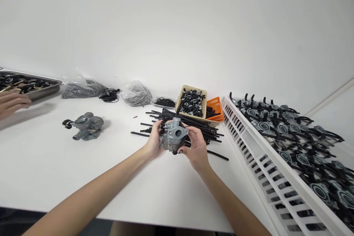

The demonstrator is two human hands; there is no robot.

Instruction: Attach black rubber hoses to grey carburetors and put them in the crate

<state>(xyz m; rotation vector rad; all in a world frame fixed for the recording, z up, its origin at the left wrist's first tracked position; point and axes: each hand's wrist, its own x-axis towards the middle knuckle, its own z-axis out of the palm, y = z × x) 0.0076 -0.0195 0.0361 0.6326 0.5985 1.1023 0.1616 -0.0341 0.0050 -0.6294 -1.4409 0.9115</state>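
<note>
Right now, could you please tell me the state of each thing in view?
Held carburetor: gripped by left hand and right hand.
Loose carburetor: resting on table, unheld.
Tubes: piled loosely.
Cream basket: uncovered, filled.
Orange basket: uncovered, partly filled.
White crate: uncovered, loaded.
Metal tray: uncovered, filled.
Clear bags: filled, sealing unclear.

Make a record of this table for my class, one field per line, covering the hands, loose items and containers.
Left hand: holds one side of a grey metal part
Right hand: holds its other side
Second metal part: on the table, left of the hands
Black tubes: loose pile beyond the hands
Cream basket: small black-and-silver parts
Orange basket: black pieces
White crate: many metal parts, far right
Co-worker's hand: near the metal tray, far left
</note>
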